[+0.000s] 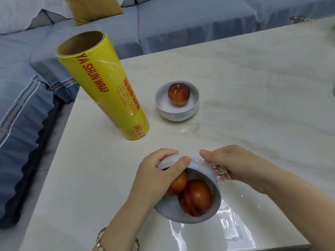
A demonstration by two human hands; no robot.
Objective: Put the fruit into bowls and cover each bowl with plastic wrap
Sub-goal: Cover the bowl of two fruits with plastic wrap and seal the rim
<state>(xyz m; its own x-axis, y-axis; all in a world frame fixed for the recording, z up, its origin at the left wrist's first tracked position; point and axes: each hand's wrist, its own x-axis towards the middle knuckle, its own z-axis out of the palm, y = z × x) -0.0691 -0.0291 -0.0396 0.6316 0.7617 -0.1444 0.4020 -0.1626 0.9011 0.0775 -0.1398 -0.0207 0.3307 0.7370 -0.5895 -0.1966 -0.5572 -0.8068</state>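
A white bowl [213, 180] with two red-orange peaches [196, 197] stands tilted toward me at the table's near edge. My left hand [159, 175] grips its far rim, thumb inside and fingers curled over the outside. My right hand [233, 164] pinches bunched clear plastic wrap [220, 169] against the bowl's right side. More wrap [233, 230] lies loose on the table under and right of the bowl. A second white bowl [176, 113] holding one peach [179, 93] sits uncovered farther back. The yellow wrap roll [107, 86] stands upright to its left.
The white marble table [253, 98] ends at a left edge beside a blue-grey sofa [27, 98]. A mustard cushion [96, 9] lies on the sofa at the back. A small shiny thing [299, 19] sits at the table's far right corner.
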